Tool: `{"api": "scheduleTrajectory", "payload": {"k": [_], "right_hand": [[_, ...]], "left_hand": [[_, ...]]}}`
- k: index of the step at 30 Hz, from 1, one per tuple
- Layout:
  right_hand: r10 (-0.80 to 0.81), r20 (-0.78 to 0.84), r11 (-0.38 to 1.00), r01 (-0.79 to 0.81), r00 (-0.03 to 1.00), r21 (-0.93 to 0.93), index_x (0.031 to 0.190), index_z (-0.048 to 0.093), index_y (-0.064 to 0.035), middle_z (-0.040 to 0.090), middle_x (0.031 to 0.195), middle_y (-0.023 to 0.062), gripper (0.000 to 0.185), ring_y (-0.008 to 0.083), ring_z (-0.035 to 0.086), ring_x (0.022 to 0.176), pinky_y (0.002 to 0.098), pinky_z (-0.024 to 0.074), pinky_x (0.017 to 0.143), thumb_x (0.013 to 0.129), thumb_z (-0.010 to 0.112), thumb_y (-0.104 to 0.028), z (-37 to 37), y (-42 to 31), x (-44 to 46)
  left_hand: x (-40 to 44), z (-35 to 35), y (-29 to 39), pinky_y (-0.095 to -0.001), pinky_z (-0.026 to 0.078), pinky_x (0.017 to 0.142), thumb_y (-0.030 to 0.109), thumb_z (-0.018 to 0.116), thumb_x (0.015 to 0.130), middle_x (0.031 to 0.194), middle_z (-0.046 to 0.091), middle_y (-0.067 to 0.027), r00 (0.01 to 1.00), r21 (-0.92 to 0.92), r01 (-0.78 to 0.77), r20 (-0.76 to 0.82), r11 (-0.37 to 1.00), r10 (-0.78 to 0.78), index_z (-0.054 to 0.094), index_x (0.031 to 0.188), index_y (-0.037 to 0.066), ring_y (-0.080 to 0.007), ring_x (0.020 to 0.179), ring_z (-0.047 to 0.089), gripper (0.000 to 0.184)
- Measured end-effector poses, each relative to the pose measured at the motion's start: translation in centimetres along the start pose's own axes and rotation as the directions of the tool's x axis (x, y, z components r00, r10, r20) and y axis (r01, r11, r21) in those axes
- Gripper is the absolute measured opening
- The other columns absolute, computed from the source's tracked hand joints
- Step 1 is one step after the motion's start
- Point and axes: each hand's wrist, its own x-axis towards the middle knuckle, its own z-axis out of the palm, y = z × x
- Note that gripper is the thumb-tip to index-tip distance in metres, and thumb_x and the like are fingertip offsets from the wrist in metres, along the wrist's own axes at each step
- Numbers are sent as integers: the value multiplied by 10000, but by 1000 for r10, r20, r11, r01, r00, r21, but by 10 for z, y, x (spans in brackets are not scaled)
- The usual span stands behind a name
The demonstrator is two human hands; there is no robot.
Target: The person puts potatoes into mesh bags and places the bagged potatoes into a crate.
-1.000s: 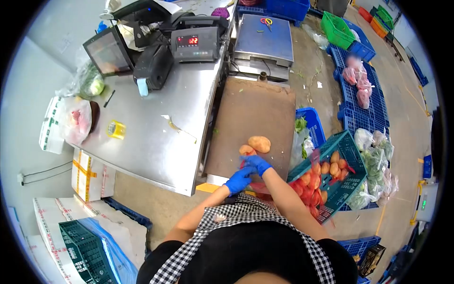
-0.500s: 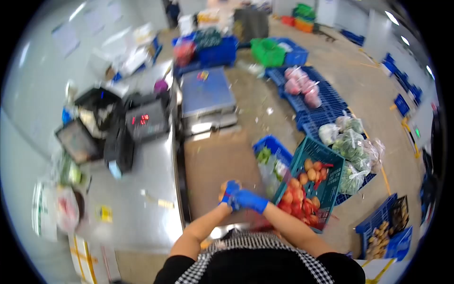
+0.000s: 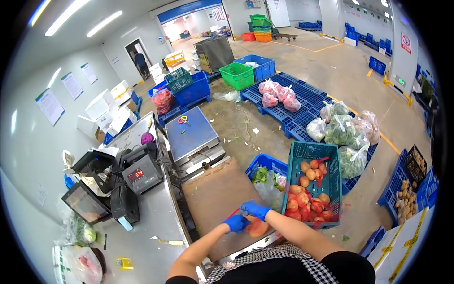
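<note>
Both hands wear blue gloves over the brown platform (image 3: 213,194) of the scale. My left hand (image 3: 236,223) is closed on the red mesh at the neck of a net bag. Beside it on the right, my right hand (image 3: 254,209) is also closed on the red mesh. Below the hands, the net bag of potatoes (image 3: 257,228) rests at the platform's front edge. To the right stands a dark green crate (image 3: 335,187) with loose potatoes (image 3: 310,174) and filled red net bags (image 3: 302,203).
A scale display (image 3: 137,174) and a black printer (image 3: 124,206) stand on the steel table (image 3: 158,222) at left. Behind the platform is a blue-topped scale (image 3: 191,135) with scissors (image 3: 184,120). Bagged greens (image 3: 341,130) lie on blue pallets (image 3: 302,102). A person (image 3: 141,64) is in the far doorway.
The view has tilted up and shifted. The potatoes that lay on the platform are now in the net bag under my hands. Both hands have moved to the mesh at its neck.
</note>
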Motion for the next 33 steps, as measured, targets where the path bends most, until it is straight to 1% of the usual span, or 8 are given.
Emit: {"api": "scheduleTrajectory", "payload": {"k": [2, 4, 6, 9, 15, 22, 30, 33], "right_hand": [[-85, -87, 985, 71, 993, -157, 818, 659, -60, 642, 744, 104, 233, 201, 600, 678, 321, 464, 601, 813, 495, -225, -10, 37, 17], [-441, -4, 608, 295, 897, -737, 796, 665, -84, 641, 800, 140, 226, 263, 606, 680, 370, 475, 633, 804, 516, -253, -37, 70, 24], [-255, -114, 873, 178, 960, -454, 790, 666, -105, 635, 798, 136, 198, 291, 599, 668, 380, 475, 637, 788, 545, -262, -57, 73, 4], [-483, 266, 422, 488, 834, -764, 766, 655, -73, 641, 785, 106, 190, 216, 596, 638, 319, 466, 612, 797, 550, -229, -78, 54, -50], [-199, -95, 948, 167, 975, -271, 792, 649, -70, 636, 774, 133, 158, 260, 613, 677, 356, 479, 642, 788, 539, -182, -29, 6, -141], [-405, -230, 872, 299, 885, -387, 832, 641, -68, 629, 838, 150, 183, 305, 610, 767, 389, 478, 695, 796, 529, -208, 1, 29, -143], [-456, -596, 854, 137, 661, -502, 902, 628, -92, 601, 788, 128, 237, 285, 594, 717, 373, 475, 628, 772, 602, -288, -56, 3, -179], [-332, -427, 897, 141, 841, -420, 874, 615, -60, 619, 813, 147, 275, 299, 610, 720, 374, 479, 638, 749, 621, -306, -70, 19, -170]], "left_hand": [[-30, 17, 36, -287, 464, 552, 312, 490, 873, 663, 607, -57, 994, 5, -78, -74, 997, 78, 649, 818, 87, -153, 565, 569, 281], [-33, 34, 42, -271, 450, 524, 282, 486, 883, 616, 584, -57, 956, -81, -172, -256, 982, 147, 611, 765, 55, -145, 538, 551, 284], [-34, 43, 39, -259, 433, 505, 274, 470, 892, 589, 566, -57, 925, -386, -234, -372, 892, 82, 589, 737, 37, -142, 516, 529, 307], [-5, 44, -11, -228, 386, 495, 273, 403, 914, 620, 551, -58, 971, -961, -233, -238, 150, -20, 569, 772, 22, -139, 533, 490, 333], [-37, 50, 28, -241, 452, 592, 201, 474, 887, 872, 589, -124, 988, -975, -119, -135, 188, -76, 517, 1016, -34, -181, 725, 565, 271], [-53, 43, 85, -339, 444, 879, 242, 536, 851, 1158, 498, -211, 965, -926, -106, -184, -362, 187, 400, 1195, -59, -296, 1064, 503, 476], [-4, 68, 112, -369, 352, 967, 304, 527, 858, 1139, 510, -151, 941, -961, -247, -269, -124, 207, 418, 1207, -16, -258, 1057, 493, 486], [21, 92, 114, -350, 351, 966, 302, 498, 880, 1137, 519, -119, 945, -985, -158, -172, -70, 279, 433, 1204, -1, -219, 1047, 496, 448]]}}
